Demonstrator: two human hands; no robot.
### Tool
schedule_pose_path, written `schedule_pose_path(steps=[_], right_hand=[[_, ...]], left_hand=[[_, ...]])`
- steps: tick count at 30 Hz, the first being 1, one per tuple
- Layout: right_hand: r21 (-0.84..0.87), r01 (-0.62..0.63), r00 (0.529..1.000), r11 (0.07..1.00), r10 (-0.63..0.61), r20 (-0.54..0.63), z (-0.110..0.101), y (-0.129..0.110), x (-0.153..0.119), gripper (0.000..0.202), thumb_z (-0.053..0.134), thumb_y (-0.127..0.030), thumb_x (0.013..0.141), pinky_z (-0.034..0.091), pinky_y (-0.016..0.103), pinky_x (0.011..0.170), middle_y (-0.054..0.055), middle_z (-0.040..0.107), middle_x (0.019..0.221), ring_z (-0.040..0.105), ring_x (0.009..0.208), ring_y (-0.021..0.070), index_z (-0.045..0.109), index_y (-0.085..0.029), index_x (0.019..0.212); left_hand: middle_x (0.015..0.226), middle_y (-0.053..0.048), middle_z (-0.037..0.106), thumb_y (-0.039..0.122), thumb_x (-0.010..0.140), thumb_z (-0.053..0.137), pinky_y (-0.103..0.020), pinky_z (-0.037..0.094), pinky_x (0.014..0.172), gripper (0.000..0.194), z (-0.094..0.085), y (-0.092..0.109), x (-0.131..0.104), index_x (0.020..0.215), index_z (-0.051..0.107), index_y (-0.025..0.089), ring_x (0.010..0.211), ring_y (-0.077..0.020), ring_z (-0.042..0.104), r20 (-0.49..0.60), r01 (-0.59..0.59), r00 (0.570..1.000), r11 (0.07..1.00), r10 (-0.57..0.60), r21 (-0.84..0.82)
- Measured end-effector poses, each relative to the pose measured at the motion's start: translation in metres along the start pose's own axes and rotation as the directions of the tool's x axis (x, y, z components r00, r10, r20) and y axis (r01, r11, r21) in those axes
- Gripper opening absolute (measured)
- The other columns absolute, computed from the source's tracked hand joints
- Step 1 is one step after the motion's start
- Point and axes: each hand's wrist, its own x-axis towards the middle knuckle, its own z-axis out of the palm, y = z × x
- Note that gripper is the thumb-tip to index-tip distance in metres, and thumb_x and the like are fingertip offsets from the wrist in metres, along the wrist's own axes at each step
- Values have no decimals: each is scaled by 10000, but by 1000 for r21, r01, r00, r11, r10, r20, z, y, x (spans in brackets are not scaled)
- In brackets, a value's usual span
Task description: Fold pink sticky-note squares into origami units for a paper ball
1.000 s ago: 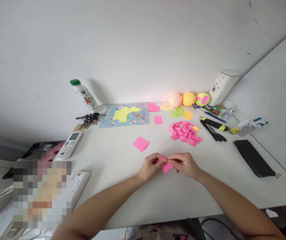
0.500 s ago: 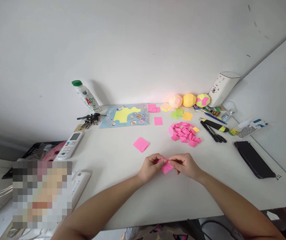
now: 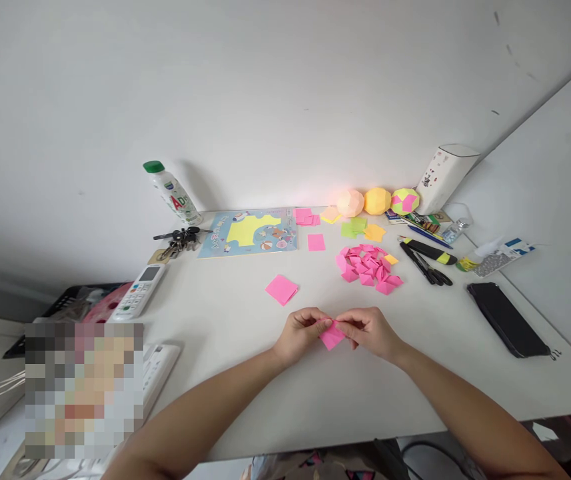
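Observation:
Between my two hands is a pink sticky note [image 3: 332, 337], its top edge pinched and its lower corner hanging free. My left hand [image 3: 305, 337] grips it with thumb and fingers at the upper left. On the upper right, my right hand [image 3: 370, 332] pinches the same note, with the fingertips of both hands nearly meeting. Beyond the left hand lies a small stack of pink sticky notes [image 3: 282, 289], turned like a diamond. A pile of folded pink paper pieces [image 3: 366, 265] rests beyond the right hand.
At the back stand three paper balls, among them an orange one [image 3: 378, 201]. Scissors [image 3: 428, 267], a utility knife [image 3: 430, 251] and a black pouch [image 3: 510, 320] lie to the right. On the left are a bottle [image 3: 172, 193], keys [image 3: 182, 238] and a remote control [image 3: 140, 291].
Both hands stay in nearly the same place, still pinching the pink note. Only slight finger movement at its upper edge shows.

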Motion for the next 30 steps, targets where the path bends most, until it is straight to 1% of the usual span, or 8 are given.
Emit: schedule_pose_path(steps=[5, 8, 10, 13, 16, 22, 27, 30], right_hand=[[32, -12, 1000, 999, 12, 7, 0, -3, 0, 230, 554, -352, 828, 451, 209, 449, -31, 502, 511, 474, 426, 86, 656, -160, 752], [37, -23, 1000, 999, 23, 17, 0, -2, -1, 245, 549, -365, 830, 461, 210, 446, -34, 488, 499, 475, 423, 87, 654, -161, 745], [40, -34, 999, 999, 33, 24, 1, 0, -1, 238, 549, -358, 832, 462, 209, 445, -37, 486, 493, 478, 418, 86, 651, -162, 744], [44, -37, 999, 998, 35, 30, 2, 2, -1, 224, 549, -348, 832, 463, 208, 440, -37, 491, 496, 480, 416, 85, 653, -165, 755], [51, -30, 999, 998, 29, 21, 2, 2, -1, 224, 551, -352, 828, 469, 209, 440, -30, 507, 519, 490, 427, 87, 659, -166, 769], [34, -51, 999, 998, 51, -8, 2, -1, 0, 206, 549, -338, 821, 449, 209, 462, -12, 546, 570, 513, 471, 98, 631, -162, 753], [-13, -21, 1000, 1000, 21, -19, 4, 0, -1, 180, 540, -290, 816, 424, 208, 457, -13, 550, 576, 510, 477, 100, 611, -165, 709], [7, -27, 998, 1000, 27, -53, 3, 0, -1, 175, 547, -296, 807, 441, 215, 465, -17, 546, 568, 512, 479, 104, 597, -167, 700]], left_hand=[[655, -15, 594, 371, 769, 606, -258, 415, 636, 243, -1, 1, -2, 705, 639, 138, 620, -116, 518, 0, -12, 1000, 998, 12, 57], [721, -20, 567, 404, 802, 549, -259, 419, 673, 288, -1, 1, -2, 691, 604, 144, 665, -120, 505, -7, -80, 997, 987, 82, 138], [779, -31, 566, 400, 793, 562, -263, 424, 695, 265, -1, 2, -2, 721, 597, 147, 709, -129, 510, 16, -109, 994, 979, 107, 171], [738, -25, 565, 395, 750, 617, -254, 425, 643, 247, 1, 3, -3, 752, 584, 151, 675, -127, 514, 28, -55, 998, 977, 50, 206], [662, -9, 552, 417, 733, 627, -239, 412, 587, 274, 3, 3, -3, 726, 573, 148, 614, -113, 497, -4, -6, 1000, 971, 7, 241], [648, -1, 545, 407, 739, 618, -232, 403, 570, 267, 4, 5, -4, 744, 562, 147, 597, -106, 497, -23, 20, 1000, 971, -15, 236], [647, -6, 549, 405, 748, 604, -230, 398, 558, 258, 4, 2, -5, 731, 564, 150, 595, -109, 495, -11, 17, 1000, 962, -15, 274], [634, 5, 524, 412, 745, 607, -229, 402, 562, 266, 2, -1, -4, 725, 554, 152, 587, -104, 484, -42, 3, 999, 975, 7, 221]])
